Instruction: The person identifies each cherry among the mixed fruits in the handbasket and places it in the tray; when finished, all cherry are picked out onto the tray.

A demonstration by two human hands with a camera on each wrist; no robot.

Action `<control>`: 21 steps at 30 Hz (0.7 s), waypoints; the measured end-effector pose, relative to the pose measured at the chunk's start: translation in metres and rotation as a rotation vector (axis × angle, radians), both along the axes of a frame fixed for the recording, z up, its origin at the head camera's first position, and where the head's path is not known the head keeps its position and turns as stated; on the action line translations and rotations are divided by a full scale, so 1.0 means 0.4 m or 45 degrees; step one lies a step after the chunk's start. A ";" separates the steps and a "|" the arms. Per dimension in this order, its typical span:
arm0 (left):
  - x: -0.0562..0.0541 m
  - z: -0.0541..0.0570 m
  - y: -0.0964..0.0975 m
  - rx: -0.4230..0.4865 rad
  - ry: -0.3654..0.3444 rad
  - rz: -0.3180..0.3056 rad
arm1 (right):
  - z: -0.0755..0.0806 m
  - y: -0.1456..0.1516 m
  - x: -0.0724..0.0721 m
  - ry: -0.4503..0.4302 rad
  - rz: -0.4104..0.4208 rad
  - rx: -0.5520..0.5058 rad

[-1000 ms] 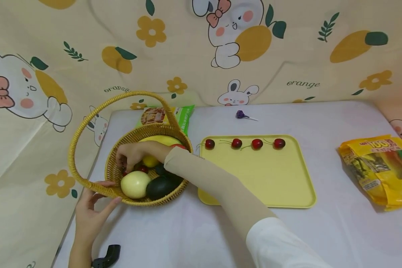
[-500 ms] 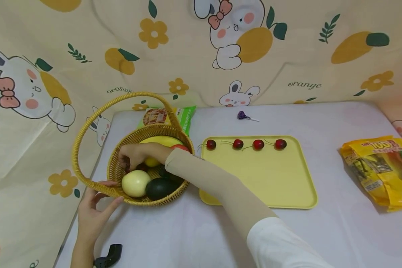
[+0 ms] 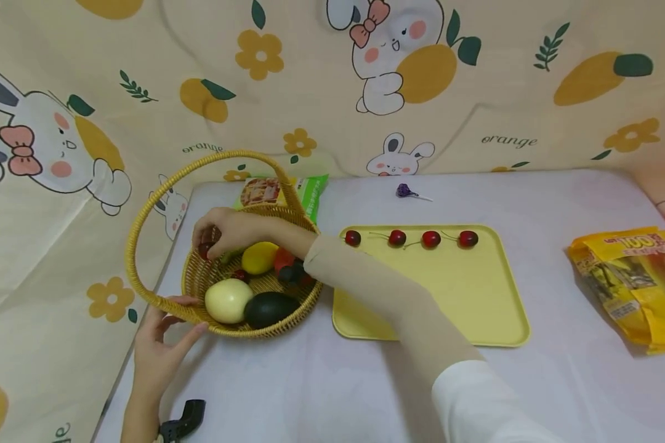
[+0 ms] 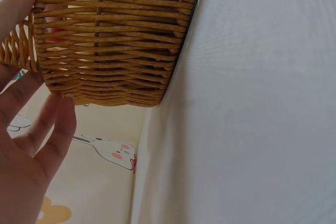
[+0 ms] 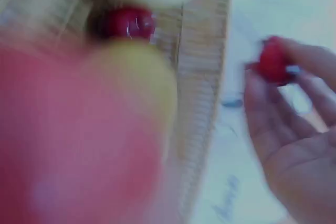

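My right hand (image 3: 234,229) pinches a dark red cherry (image 5: 274,61) between thumb and fingertips, above the left side of a woven basket (image 3: 308,311). At the basket's near left, my left hand (image 3: 157,351) grips the rim by the foot of the tall handle (image 3: 135,246); the left wrist view has its fingers on the wickerwork (image 4: 115,40). Inside lie a pale round fruit (image 3: 229,301), a dark green oval fruit (image 3: 270,309), a lemon (image 3: 259,258) and another cherry (image 3: 241,275). Red and black items are partly hidden by the right forearm.
To the right of the basket, a yellow tray (image 3: 438,295) bears several cherries (image 3: 431,239) along its far edge. Behind stand a green snack bag (image 3: 313,191) and a purple lollipop (image 3: 404,191). A yellow bag (image 3: 632,283) lies far right. Patterned cloth walls enclose the table.
My right hand has risen from inside the basket towards its far left rim, now with a cherry between its fingers. The left hand keeps its grip on the basket.
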State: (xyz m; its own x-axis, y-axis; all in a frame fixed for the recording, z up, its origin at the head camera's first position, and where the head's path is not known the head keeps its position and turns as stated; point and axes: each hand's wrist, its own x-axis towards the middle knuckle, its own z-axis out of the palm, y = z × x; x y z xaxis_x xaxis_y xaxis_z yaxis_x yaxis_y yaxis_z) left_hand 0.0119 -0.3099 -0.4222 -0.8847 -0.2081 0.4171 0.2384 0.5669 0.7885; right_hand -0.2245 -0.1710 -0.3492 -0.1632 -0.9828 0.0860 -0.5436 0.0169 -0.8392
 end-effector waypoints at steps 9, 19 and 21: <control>-0.002 -0.005 0.006 -0.002 0.017 -0.003 | 0.019 0.397 0.028 -0.179 -0.445 -0.447; -0.003 0.004 0.002 0.002 0.029 -0.007 | -0.158 0.636 0.064 -0.331 -0.923 -0.211; -0.004 0.004 0.004 0.019 0.004 -0.006 | -0.172 0.642 0.073 -0.342 -0.900 -0.133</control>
